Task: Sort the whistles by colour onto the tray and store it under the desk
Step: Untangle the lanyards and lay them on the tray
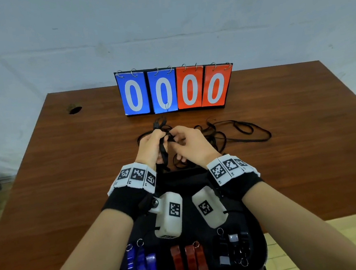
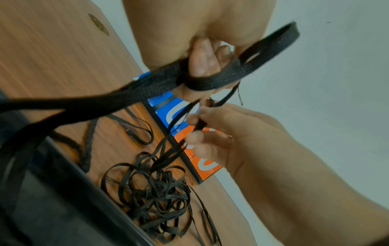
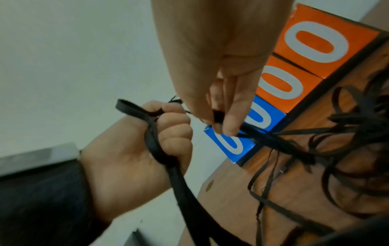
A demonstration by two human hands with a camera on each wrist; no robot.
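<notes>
Both hands are raised above the desk [image 1: 68, 164], beyond the black tray [image 1: 262, 254]. The left hand [image 1: 150, 146] curls around black lanyards [image 2: 147, 86]; the right hand [image 1: 189, 145] pinches one strand. The blue whistles [image 1: 140, 263], red whistles [image 1: 189, 259] and black whistles [image 1: 233, 249] lie grouped on the tray, nearer the person than the hands.

The head camera looks down from above the desk [image 1: 68, 164], and both wrist cameras look close-up at the same cords [image 2: 147, 191] and scoreboard [image 3: 305, 69].
</notes>
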